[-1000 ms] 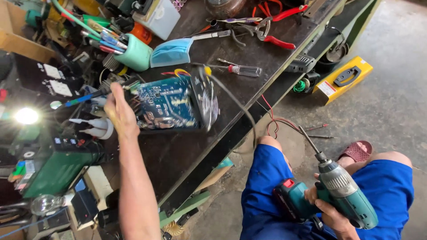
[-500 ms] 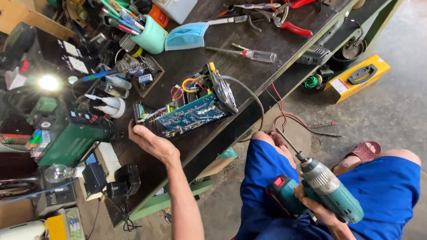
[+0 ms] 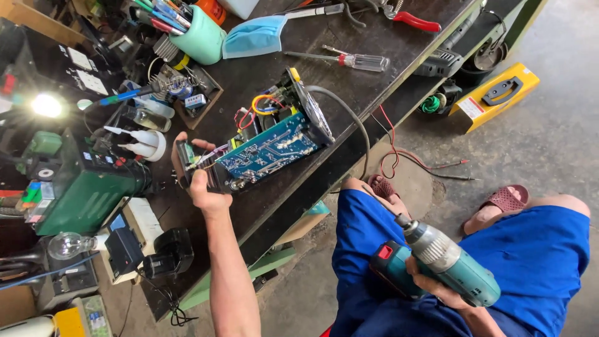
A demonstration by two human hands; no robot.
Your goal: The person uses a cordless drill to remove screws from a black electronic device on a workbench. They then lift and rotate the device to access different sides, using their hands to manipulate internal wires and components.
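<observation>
On the workbench (image 3: pixel 399 56), left hand (image 3: pixel 203 181) gripping circuit board (image 3: pixel 268 150); right hand (image 3: pixel 437 287), mostly hidden, clasping cordless drill (image 3: pixel 443 262)

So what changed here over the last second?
The left hand came off the far side of the opened electronic unit and now grips its near end; the unit has turned on the workbench. The right hand still holds the cordless drill on the lap.

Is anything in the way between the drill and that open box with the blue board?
Nothing on the bench blocks it. The drill sits in the right hand over the lap, away from the bench. The left hand already grips the open box; only open air and the bench edge lie between.
</observation>
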